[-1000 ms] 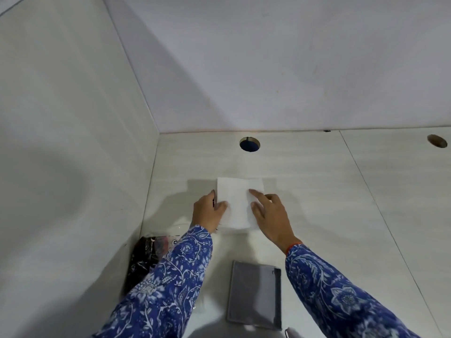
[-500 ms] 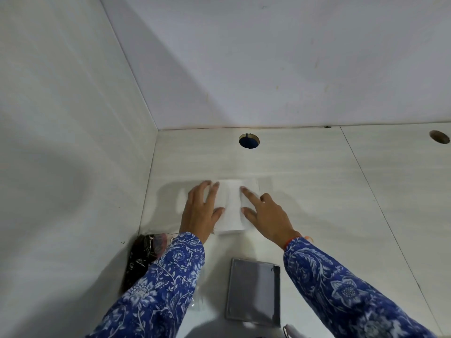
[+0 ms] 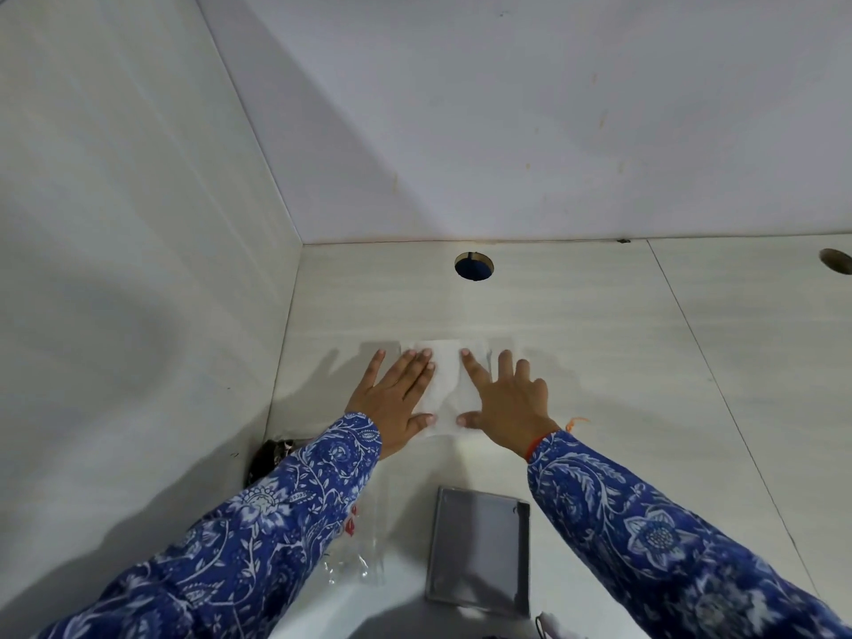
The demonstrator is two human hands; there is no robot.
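L hand (image 3: 396, 398) going flat, fingers straight, no longer pinching edge | R hand (image 3: 507, 401) spreading flat too | both pressing white sheet (image 3: 446, 385) lying on worktop (image 3: 599, 339) betw. them | prob. smoothing crease, fold nearly set

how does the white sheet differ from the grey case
The white sheet is pale and pressed flat under the left hand and right hand; the grey case is dark and untouched. The sheet lies farther from the person, the case nearer. Both lie flat on the counter.
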